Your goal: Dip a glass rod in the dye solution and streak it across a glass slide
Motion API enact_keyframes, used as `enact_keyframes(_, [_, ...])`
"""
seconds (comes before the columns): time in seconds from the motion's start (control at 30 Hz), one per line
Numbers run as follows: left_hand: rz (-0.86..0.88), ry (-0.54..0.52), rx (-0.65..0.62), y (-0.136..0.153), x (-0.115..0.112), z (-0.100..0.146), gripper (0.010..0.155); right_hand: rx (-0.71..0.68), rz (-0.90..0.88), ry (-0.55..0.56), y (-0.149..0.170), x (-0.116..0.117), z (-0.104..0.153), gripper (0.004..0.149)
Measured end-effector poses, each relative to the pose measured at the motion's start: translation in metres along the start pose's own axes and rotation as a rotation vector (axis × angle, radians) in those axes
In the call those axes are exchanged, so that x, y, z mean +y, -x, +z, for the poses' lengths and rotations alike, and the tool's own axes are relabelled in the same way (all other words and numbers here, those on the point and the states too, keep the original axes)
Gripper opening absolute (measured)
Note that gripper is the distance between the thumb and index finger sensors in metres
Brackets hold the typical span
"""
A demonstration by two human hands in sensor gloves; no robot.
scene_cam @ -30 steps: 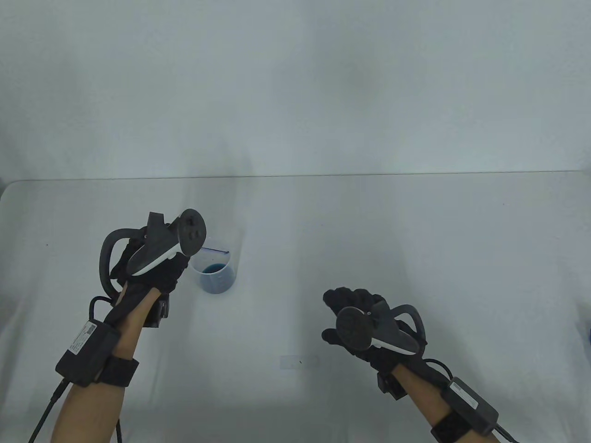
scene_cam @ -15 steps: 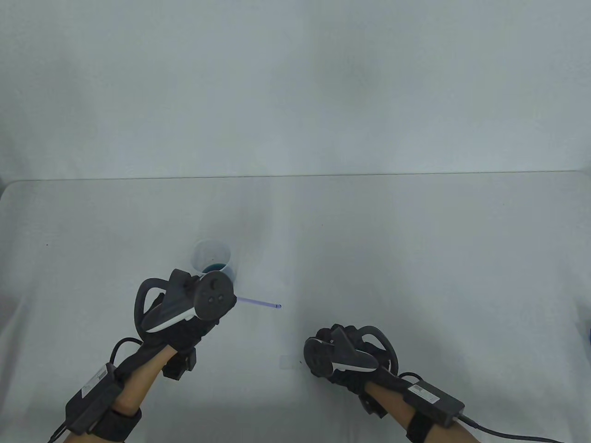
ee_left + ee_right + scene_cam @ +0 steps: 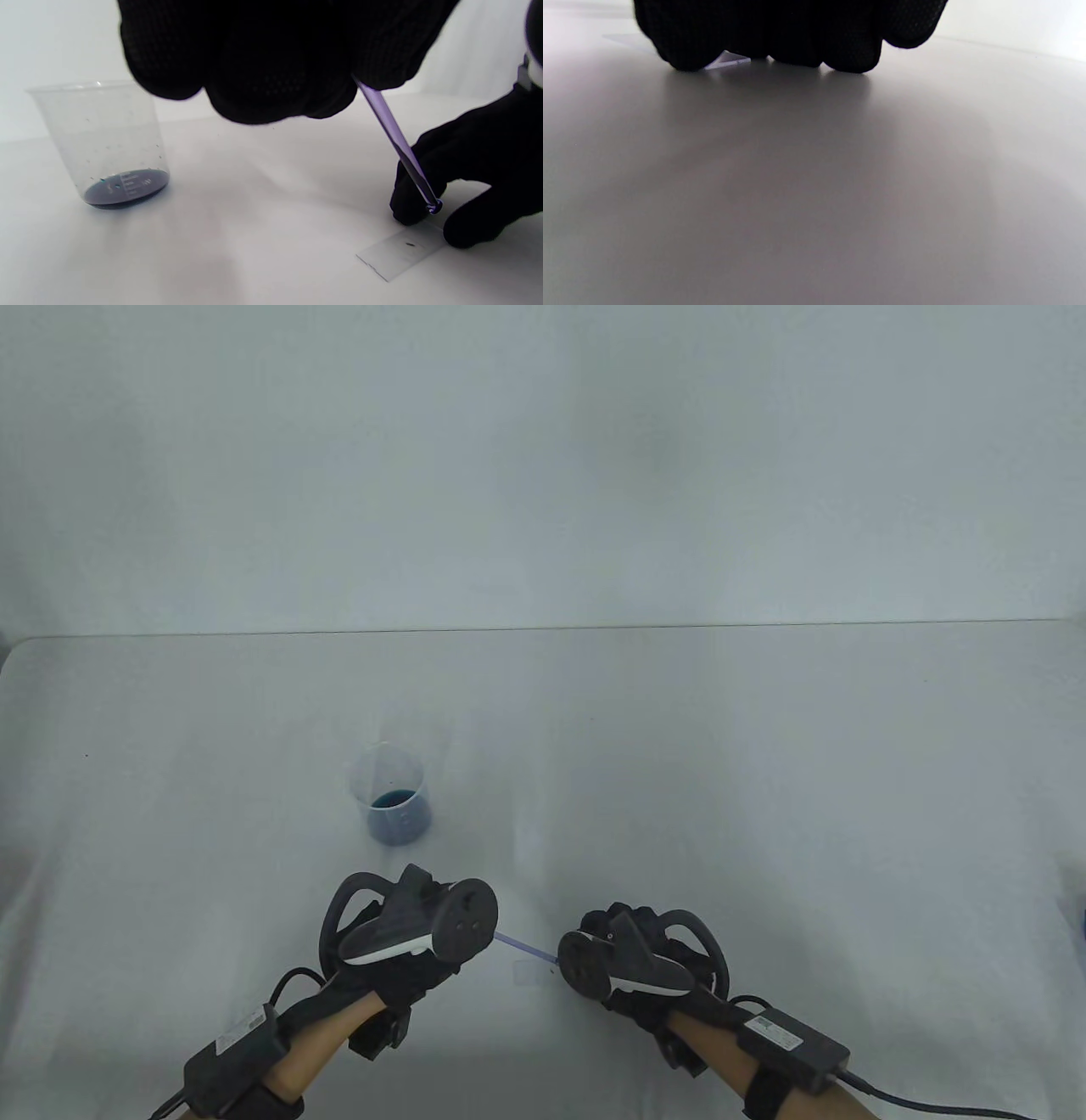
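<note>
A white worktop fills the lower half of the table view, its far edge a thin dark line against a plain pale wall. The surface is matte and softly shadowed near both hands.

On the left half of the worktop stands a clear beaker with a shallow pool of dark blue dye solution at its bottom. It stands apart from both hands, beyond the left hand.

The left hand, a tracker strapped to its back, grips the glass rod with the fingers curled closed around its upper end. From above only a short violet length of rod shows between the two trackers. The left wrist view gives the rest: the glass rod slants down to the right, and its rounded tip hangs just above the far end of the glass slide; whether it touches the glass cannot be told.

The glass slide lies flat on the worktop between the hands, faint from above. The left wrist view shows a small dark speck on it, and the right hand with two fingertips set down at its far end. In the table view the right hand is mostly hidden under its own tracker. The right wrist view shows only curled gloved fingers low on the worktop and one slide corner peeking from under them.
</note>
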State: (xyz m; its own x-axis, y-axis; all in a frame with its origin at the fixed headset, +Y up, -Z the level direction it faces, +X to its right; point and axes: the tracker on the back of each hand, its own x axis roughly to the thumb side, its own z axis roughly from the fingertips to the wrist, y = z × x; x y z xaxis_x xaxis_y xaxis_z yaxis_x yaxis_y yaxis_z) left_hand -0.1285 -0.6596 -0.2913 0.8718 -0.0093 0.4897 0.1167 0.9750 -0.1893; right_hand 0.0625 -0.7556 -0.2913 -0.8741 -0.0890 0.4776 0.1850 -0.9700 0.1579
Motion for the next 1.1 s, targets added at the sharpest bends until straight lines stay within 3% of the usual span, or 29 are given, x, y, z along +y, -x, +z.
enact_keyframes(0.4, [-0.029,0.017,0.004,-0.006,-0.013,-0.015,0.044,-0.002,-0.004,0.000,0.000,0.001,0.000,0.052])
enact_keyframes(1.1, [-0.038,0.077,0.048,0.010,-0.009,-0.002,0.044,-0.002,-0.003,-0.002,0.000,0.000,0.000,0.053])
